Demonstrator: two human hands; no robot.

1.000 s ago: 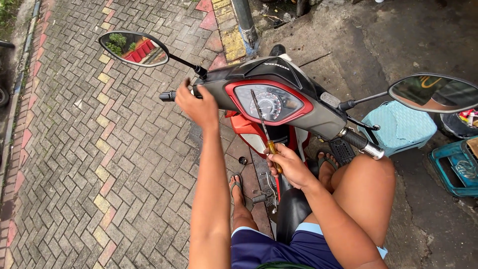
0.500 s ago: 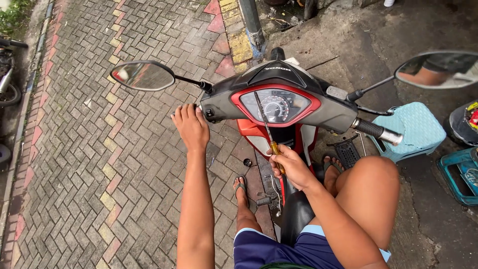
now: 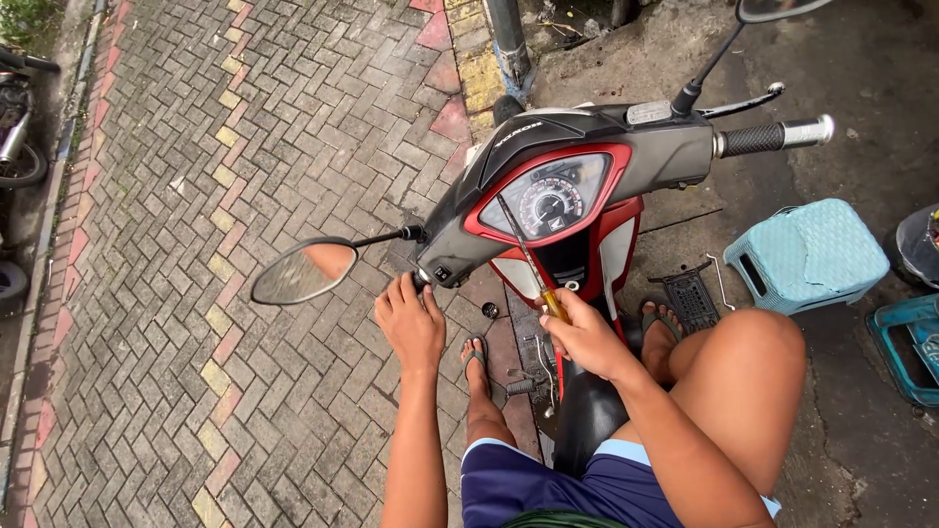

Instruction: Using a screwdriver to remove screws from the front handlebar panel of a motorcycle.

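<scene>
Handlebar (image 3: pixel 626 156) swung left; right hand (image 3: pixel 585 337) grips screwdriver (image 3: pixel 533 266)

My left hand (image 3: pixel 413 326) was extended forward, fingers curled closed; my right hand (image 3: pixel 587 337) was clenched, elbow bent.

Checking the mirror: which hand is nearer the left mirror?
Left. The left hand grips the handlebar end just beside the mirror; the right hand, holding a screwdriver, is farther away.
</scene>
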